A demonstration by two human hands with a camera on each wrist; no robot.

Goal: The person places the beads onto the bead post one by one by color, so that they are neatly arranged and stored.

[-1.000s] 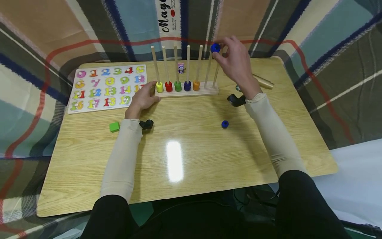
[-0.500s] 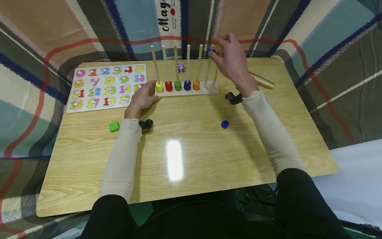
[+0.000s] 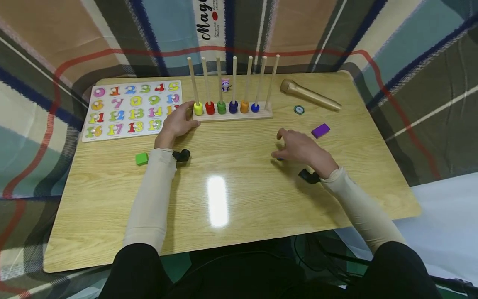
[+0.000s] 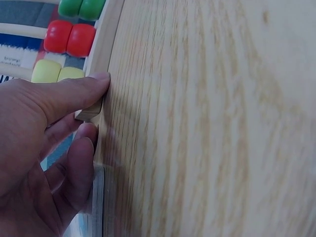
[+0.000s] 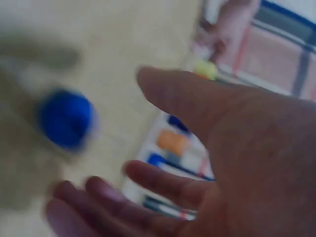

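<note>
A wooden peg rack [image 3: 231, 117] stands near the back of the table. Paired beads in yellow, red, green, dark blue and orange sit on its pegs. One blue bead [image 3: 255, 108] lies at the foot of the sixth peg; the rightmost peg is bare. My left hand [image 3: 178, 123] grips the rack's left end, its thumb [image 4: 79, 94] along the front edge. My right hand [image 3: 300, 148] hovers low over the table with fingers spread. A loose blue bead [image 5: 67, 118] lies beyond its fingertips, apart from them in the right wrist view and mostly hidden in the head view.
A number puzzle board [image 3: 130, 110] lies at the left, with a green block [image 3: 142, 158] in front of it. Toward the right are a gold microphone [image 3: 310, 94], a round chip [image 3: 299, 109] and a purple block [image 3: 320, 131]. Behind the rack stands a small figurine [image 3: 225, 85].
The blue bead from my right hand has gone down the sixth peg to the base. That hand has come back toward me, over the loose bead. My left hand has stayed put.
</note>
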